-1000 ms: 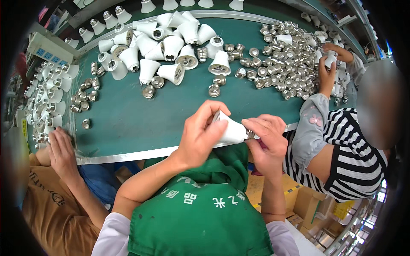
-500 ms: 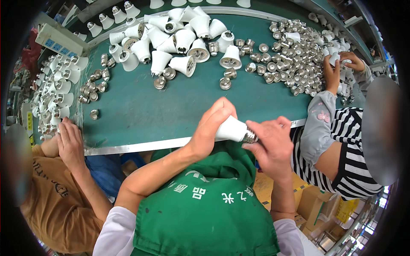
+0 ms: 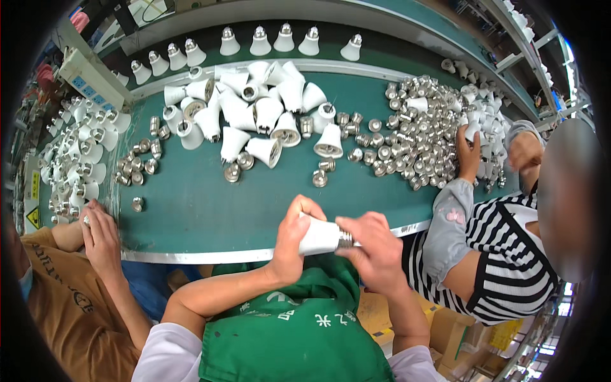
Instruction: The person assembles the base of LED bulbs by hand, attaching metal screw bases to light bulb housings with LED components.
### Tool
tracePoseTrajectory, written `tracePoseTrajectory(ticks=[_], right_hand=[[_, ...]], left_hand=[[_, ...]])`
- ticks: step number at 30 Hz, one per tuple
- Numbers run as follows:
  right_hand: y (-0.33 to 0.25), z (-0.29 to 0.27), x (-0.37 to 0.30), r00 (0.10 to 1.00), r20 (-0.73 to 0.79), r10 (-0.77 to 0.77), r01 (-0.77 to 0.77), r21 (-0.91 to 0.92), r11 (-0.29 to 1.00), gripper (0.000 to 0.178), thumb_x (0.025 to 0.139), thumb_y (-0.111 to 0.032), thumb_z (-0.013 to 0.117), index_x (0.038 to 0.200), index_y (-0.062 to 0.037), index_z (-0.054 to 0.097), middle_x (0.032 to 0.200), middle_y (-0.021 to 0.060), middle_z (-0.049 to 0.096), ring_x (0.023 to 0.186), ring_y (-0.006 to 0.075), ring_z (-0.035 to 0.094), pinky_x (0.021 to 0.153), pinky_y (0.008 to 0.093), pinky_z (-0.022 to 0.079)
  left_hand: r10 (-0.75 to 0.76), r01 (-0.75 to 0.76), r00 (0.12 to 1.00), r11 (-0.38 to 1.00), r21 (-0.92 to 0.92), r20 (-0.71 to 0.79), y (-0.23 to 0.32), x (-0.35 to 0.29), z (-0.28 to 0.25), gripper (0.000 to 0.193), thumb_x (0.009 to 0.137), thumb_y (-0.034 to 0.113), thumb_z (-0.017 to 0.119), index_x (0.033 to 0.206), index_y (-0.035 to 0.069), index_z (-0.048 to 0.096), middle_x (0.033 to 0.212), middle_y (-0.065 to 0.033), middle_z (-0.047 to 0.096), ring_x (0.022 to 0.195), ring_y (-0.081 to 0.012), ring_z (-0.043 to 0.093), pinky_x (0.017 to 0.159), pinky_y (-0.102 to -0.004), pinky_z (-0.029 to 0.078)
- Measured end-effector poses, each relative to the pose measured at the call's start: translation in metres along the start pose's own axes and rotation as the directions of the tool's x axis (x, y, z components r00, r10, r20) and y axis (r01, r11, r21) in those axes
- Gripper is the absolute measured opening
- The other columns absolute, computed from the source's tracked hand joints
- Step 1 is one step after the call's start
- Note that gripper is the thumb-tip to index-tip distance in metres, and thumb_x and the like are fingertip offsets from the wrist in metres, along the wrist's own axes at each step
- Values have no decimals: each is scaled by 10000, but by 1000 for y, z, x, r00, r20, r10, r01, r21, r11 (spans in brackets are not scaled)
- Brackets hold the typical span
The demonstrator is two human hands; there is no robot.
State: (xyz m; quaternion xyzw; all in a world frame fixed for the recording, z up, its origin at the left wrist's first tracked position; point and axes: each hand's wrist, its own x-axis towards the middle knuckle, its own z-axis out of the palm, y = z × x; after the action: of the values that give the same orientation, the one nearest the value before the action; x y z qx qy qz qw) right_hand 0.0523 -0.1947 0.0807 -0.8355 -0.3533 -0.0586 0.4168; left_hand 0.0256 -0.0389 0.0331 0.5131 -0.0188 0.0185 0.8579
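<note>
Above the table's near edge, a white cone-shaped bulb housing lies sideways between my hands. My left hand is closed round its wide end. At the other end sits a silver screw cap, and my right hand pinches it between thumb and fingers. Beyond my hands, loose white bulb housings lie in a heap with several screw caps beside them. A large pile of screw caps spreads over the right part of the green tabletop.
Capped housings stand in a row on the far ledge; more crowd the left side near a socket box. A co-worker's hand rests at left. At right, another co-worker's hand holds a white housing.
The view has shifted, showing more of the far ledge. The bulb housing lies more level between my hands, both still gripping. The right co-worker's hands have moved apart.
</note>
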Motion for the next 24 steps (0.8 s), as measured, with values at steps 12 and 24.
tracePoseTrajectory(ticks=[12, 24], right_hand=[[203, -54, 215, 845, -494, 206, -370, -262, 891, 268, 713, -81, 607, 968, -24, 543, 834, 122, 619, 686, 236, 584, 648, 335, 457], [254, -38, 261, 917, -399, 29, -320, -688, 651, 413, 718, -205, 634, 1101, -97, 523, 1087, 126, 549, 1008, 322, 489, 814, 415, 394]], left_hand=[[-120, 131, 990, 971, 198, -69, 8, 23, -35, 304, 811, 137, 548, 1079, 12, 479, 970, -75, 509, 817, -133, 482, 730, -248, 406], [82, -134, 989, 846, 516, 121, 6, 43, -38, 228, 729, 41, 641, 942, 16, 561, 920, -117, 557, 679, -173, 533, 596, -273, 460]])
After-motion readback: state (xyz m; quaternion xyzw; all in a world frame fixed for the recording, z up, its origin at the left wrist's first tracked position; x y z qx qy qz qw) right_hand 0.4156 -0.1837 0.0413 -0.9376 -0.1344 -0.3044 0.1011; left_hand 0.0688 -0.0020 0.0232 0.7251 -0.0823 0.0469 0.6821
